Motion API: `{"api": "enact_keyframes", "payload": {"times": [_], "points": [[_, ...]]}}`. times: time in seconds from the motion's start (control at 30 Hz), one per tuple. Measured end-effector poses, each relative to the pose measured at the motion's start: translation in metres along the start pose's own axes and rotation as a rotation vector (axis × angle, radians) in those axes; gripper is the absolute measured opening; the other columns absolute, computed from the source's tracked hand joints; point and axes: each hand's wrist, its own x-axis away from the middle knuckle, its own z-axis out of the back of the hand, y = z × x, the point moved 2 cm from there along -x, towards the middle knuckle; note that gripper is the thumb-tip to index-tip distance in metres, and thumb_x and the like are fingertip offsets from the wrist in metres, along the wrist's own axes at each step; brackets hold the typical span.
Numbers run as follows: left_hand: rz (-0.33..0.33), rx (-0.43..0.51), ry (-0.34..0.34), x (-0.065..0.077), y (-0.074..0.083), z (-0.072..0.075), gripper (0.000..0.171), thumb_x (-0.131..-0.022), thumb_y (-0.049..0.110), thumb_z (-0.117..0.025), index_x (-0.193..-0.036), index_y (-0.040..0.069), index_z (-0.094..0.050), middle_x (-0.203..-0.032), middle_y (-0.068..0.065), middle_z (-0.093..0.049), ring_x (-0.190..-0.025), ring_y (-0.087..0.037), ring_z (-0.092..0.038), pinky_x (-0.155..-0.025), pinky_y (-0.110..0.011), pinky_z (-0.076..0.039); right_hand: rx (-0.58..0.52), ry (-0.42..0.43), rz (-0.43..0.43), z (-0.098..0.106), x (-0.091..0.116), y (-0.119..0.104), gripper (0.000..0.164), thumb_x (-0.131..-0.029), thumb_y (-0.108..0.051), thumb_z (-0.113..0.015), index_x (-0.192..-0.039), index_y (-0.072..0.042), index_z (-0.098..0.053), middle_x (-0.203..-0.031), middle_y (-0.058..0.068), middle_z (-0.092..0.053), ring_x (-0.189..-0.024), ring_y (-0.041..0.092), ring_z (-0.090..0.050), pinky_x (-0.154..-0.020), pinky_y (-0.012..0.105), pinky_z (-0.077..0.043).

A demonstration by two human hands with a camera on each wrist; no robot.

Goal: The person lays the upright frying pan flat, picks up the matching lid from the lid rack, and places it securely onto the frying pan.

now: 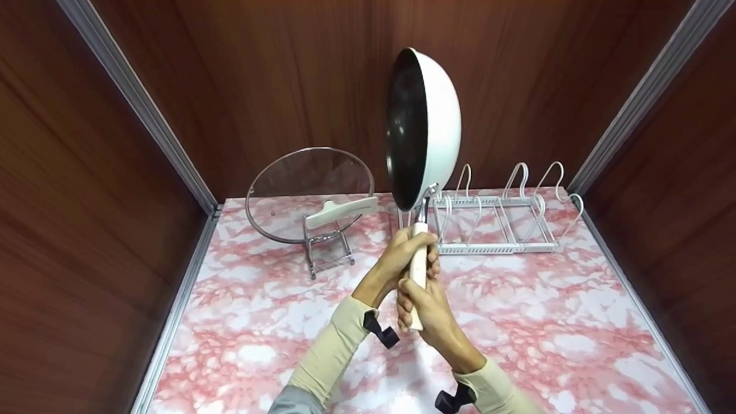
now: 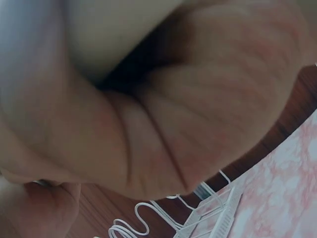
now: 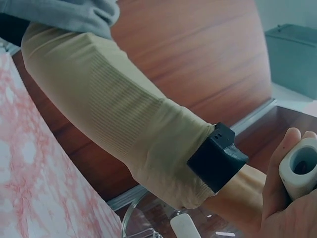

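Observation:
A white frying pan (image 1: 445, 121) with a dark inside is held up on its edge, bowl at the top and handle pointing down, its dark side facing left. My left hand (image 1: 399, 253) grips the upper part of the cream handle (image 1: 420, 261), just below the metal neck. Lower on the same handle, my right hand (image 1: 431, 307) wraps around it near the end. In the right wrist view the hollow handle end (image 3: 299, 171) pokes out of the right hand. The left wrist view is mostly filled by the left hand (image 2: 198, 104) close up.
A glass lid (image 1: 287, 178) with a cream handle leans on a small metal stand (image 1: 328, 264) at the left. Behind and right of the pan, a white wire rack (image 1: 489, 250) with curved loops rests on the pink marbled tabletop (image 1: 259, 328). Brown wood panels (image 1: 276, 75) wall the space.

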Motion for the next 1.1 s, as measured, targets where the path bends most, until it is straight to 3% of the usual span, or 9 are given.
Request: {"api": "enact_keyframes", "payload": {"times": [0.2,0.4,0.67,0.83,1.0,1.1], "points": [[-0.008,0.079,-0.052,-0.002,-0.001,0.004,0.014,-0.101,0.015,-0.054,-0.089,0.009,-0.06,-0.066,0.003,-0.065,-0.055,-0.009,-0.067,-0.054,-0.022,-0.057,-0.014,-0.057,0.009,0.001,0.0,0.001,0.021,-0.102,-0.009,-0.048,-0.082,-0.012,-0.044,-0.056,-0.006,-0.045,-0.038,0.006,-0.048,-0.036,0.026,-0.044],[0.002,0.134,-0.084,-0.005,-0.002,0.009,0.019,-0.099,0.018,-0.054,-0.082,0.013,-0.059,-0.066,0.005,-0.061,-0.054,-0.006,-0.063,-0.053,-0.019,-0.053,-0.031,-0.106,0.027,0.001,-0.003,0.002,0.024,-0.102,-0.009,-0.048,-0.079,-0.012,-0.046,-0.055,-0.007,-0.046,-0.038,0.006,-0.049,-0.036,0.027,-0.045],[0.025,0.24,-0.16,-0.011,-0.001,0.009,0.018,-0.101,0.017,-0.049,-0.086,0.015,-0.058,-0.072,0.007,-0.058,-0.055,-0.003,-0.055,-0.052,-0.016,-0.044,-0.082,-0.202,0.062,0.004,-0.004,0.0,0.033,-0.105,-0.009,-0.044,-0.073,-0.016,-0.047,-0.057,-0.011,-0.049,-0.041,0.002,-0.05,-0.038,0.024,-0.045],[0.05,0.401,-0.266,-0.019,0.001,0.008,0.021,-0.106,0.015,-0.038,-0.094,0.016,-0.054,-0.071,0.008,-0.052,-0.054,0.0,-0.055,-0.052,-0.014,-0.039,-0.131,-0.255,0.072,0.007,-0.005,-0.001,0.034,-0.105,-0.005,-0.041,-0.073,-0.017,-0.047,-0.058,-0.012,-0.05,-0.043,0.001,-0.051,-0.039,0.023,-0.046],[0.069,0.59,-0.382,-0.026,0.006,0.003,0.041,-0.114,0.018,-0.019,-0.091,0.015,-0.053,-0.067,0.011,-0.052,-0.052,0.002,-0.057,-0.05,-0.011,-0.036,-0.185,-0.311,0.076,0.009,-0.005,-0.001,0.03,-0.105,-0.003,-0.038,-0.08,-0.015,-0.049,-0.059,-0.013,-0.051,-0.044,0.0,-0.053,-0.04,0.021,-0.047],[0.076,0.613,-0.402,-0.027,0.008,0.001,0.048,-0.115,0.02,-0.015,-0.083,0.018,-0.05,-0.061,0.014,-0.05,-0.048,0.004,-0.055,-0.046,-0.01,-0.035,-0.197,-0.333,0.076,0.01,-0.004,-0.002,0.03,-0.105,-0.002,-0.036,-0.081,-0.015,-0.05,-0.059,-0.013,-0.052,-0.044,0.0,-0.053,-0.04,0.02,-0.048]]}}
